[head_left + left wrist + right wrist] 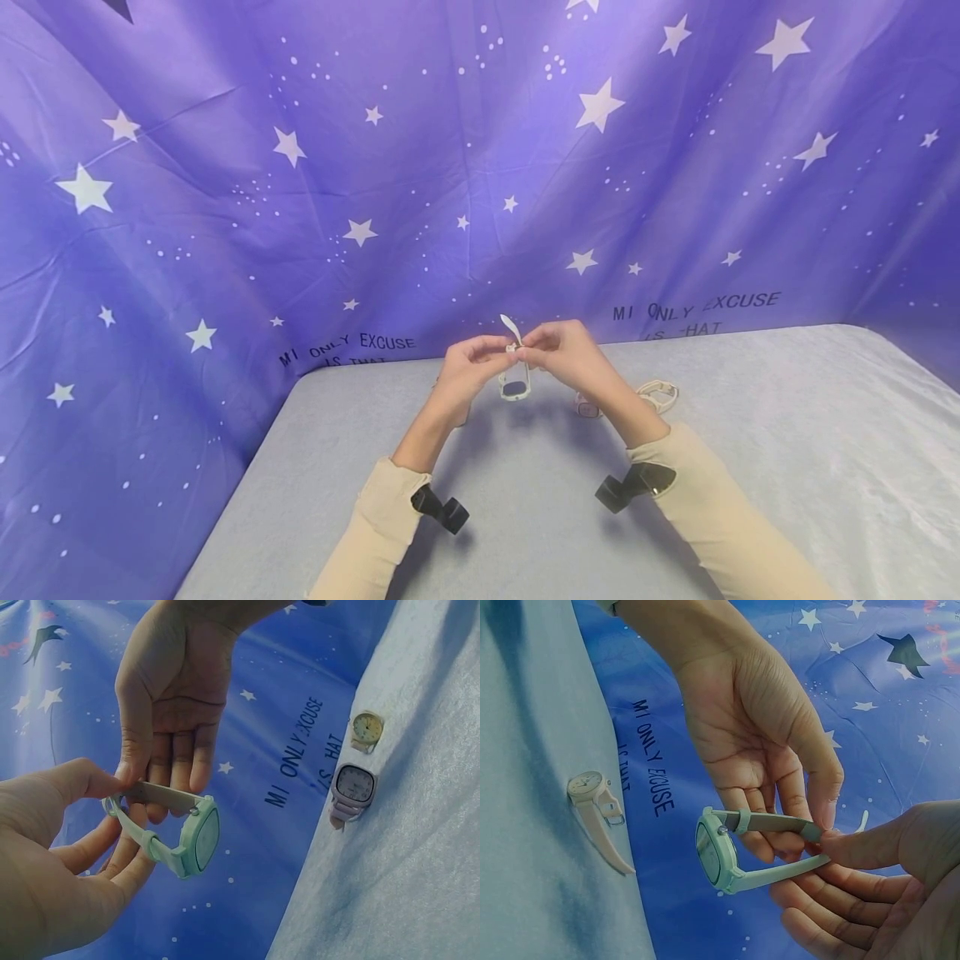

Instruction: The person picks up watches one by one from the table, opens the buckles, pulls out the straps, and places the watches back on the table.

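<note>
A pale green wristwatch (514, 389) hangs above the table between both hands, its face lowest and its strap looped upward. My left hand (471, 372) pinches one side of the strap near the end between thumb and forefinger. Thumb and fingers of my right hand (564, 350) pinch the strap right beside it, and a strap tip sticks up above the fingers. In the left wrist view the watch case (201, 838) faces right, with the strap ends meeting at the fingertips. The right wrist view shows the crown and a strap loop on the watch (718, 853).
A pink square-faced watch (588, 407) and a cream watch (660, 395) lie on the table beyond my right forearm. Another pale watch (586, 786) lies with its strap spread, mostly hidden behind my left hand in the head view. A purple star-printed curtain (480, 167) hangs behind the grey table (525, 533).
</note>
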`<state>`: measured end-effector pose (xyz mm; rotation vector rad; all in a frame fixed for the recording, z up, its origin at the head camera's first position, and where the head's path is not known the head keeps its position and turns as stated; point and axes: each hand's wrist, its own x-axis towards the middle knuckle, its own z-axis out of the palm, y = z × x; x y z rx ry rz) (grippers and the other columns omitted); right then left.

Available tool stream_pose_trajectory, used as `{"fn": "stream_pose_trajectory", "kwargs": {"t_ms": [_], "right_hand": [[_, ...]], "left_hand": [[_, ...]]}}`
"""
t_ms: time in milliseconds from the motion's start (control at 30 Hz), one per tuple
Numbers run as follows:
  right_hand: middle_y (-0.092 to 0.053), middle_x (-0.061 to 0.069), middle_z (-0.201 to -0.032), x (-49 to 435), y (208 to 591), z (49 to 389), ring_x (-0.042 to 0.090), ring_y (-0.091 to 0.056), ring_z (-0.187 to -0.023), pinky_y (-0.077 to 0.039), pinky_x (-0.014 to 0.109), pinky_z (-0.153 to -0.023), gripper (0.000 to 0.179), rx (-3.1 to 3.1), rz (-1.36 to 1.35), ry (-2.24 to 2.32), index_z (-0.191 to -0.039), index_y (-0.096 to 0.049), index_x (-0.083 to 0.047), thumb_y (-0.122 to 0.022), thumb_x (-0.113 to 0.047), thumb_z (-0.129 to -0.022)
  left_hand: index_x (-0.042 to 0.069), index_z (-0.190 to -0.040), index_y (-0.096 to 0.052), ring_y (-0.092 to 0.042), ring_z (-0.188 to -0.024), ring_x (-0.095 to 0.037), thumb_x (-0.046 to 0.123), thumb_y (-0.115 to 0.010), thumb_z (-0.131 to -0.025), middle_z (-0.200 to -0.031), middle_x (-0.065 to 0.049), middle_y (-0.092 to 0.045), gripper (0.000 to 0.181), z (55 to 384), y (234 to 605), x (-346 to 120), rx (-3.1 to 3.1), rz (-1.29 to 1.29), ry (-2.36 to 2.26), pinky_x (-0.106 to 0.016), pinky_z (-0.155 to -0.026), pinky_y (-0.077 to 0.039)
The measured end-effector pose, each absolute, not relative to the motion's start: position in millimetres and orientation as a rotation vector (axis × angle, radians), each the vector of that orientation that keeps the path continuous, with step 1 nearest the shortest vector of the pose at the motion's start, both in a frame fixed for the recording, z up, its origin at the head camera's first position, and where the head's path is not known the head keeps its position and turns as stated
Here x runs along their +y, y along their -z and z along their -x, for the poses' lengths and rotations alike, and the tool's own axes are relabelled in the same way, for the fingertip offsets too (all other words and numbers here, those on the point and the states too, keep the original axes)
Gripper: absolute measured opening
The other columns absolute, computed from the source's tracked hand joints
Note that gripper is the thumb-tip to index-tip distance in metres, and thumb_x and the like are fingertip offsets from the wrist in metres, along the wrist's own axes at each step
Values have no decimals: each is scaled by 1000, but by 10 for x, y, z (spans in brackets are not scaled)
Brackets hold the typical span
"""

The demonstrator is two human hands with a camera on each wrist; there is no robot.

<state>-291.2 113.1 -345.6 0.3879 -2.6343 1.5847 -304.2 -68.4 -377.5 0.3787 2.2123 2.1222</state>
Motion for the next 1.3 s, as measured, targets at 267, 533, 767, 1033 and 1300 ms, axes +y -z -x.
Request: {"fn": "stream_pose_trajectory", "kwargs": {"t_ms": [267,533,767,1033,1300], "right_hand": [[-76,20,-103,1137,3466,2928,25,-74,-88,-61,41,-86,23,-2640,-379,-1583,-106,-73,2,-74,-17,-93],[-77,19,-98,1123,3479,2939,26,-74,-87,-61,40,-83,20,-2659,-391,-1550,-102,-73,2,-74,-16,-92],[-76,18,-100,1128,3473,2928,27,-73,-91,-59,48,-91,21,-2673,-383,-1551,-103,-72,1,-73,-17,-92],[-77,17,-100,1135,3487,2929,24,-73,-89,-58,50,-93,22,-2675,-411,-1575,-105,-71,1,-72,-17,-93],[-77,17,-101,1135,3493,2922,21,-72,-86,-59,45,-89,24,-2665,-438,-1592,-108,-72,1,-72,-17,-93]], "left_hand": [[-5,-116,-71,-70,-95,-11,3,-73,-86,-111,-14,-75,31,3056,3789,-673,2251,-378,-2142,-34,-98,-57],[-4,-115,-71,-68,-87,-11,7,-71,-87,-103,-10,-74,29,3063,3799,-673,2267,-393,-2151,-30,-90,-57],[-5,-115,-70,-68,-87,-11,7,-70,-90,-106,-12,-73,28,3063,3798,-676,2247,-409,-2160,-33,-90,-59],[-5,-115,-70,-68,-85,-10,7,-70,-91,-101,-9,-74,27,3051,3784,-668,2243,-395,-2172,-31,-86,-58],[-6,-113,-70,-68,-84,-10,7,-71,-91,-96,-3,-73,26,3054,3792,-664,2227,-400,-2191,-29,-83,-59]]}}
